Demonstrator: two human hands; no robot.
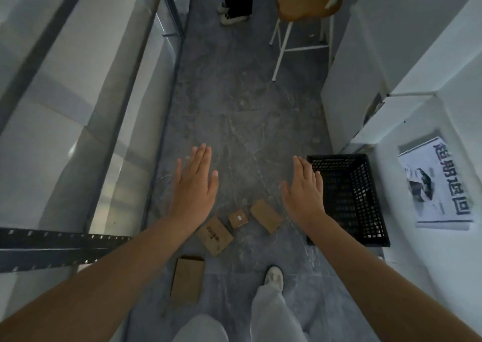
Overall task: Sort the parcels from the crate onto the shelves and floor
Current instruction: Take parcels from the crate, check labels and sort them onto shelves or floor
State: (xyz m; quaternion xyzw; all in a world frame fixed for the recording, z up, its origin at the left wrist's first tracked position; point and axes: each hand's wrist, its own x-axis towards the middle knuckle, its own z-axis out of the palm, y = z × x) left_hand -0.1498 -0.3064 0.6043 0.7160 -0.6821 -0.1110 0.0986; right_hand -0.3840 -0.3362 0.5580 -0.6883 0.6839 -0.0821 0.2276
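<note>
On the floor ahead of my shoe I count 4 brown parcels, all lying flat and apart from each other. The near parcel has its long axis running almost straight away from me, leaning slightly right at the far end. Beyond it the printed parcel sits turned like a diamond, 1 corner pointing away. The small box (white label up) is just beside it. The right parcel has its long axis running from far-left to near-right.

Both hands hover above them, palms down, holding nothing. The left hand has straight fingers close together, pointing away. The right hand is flat too, its fingers over the rim of the black crate, which stands on the floor at my right. A metal rack runs along my left.
</note>
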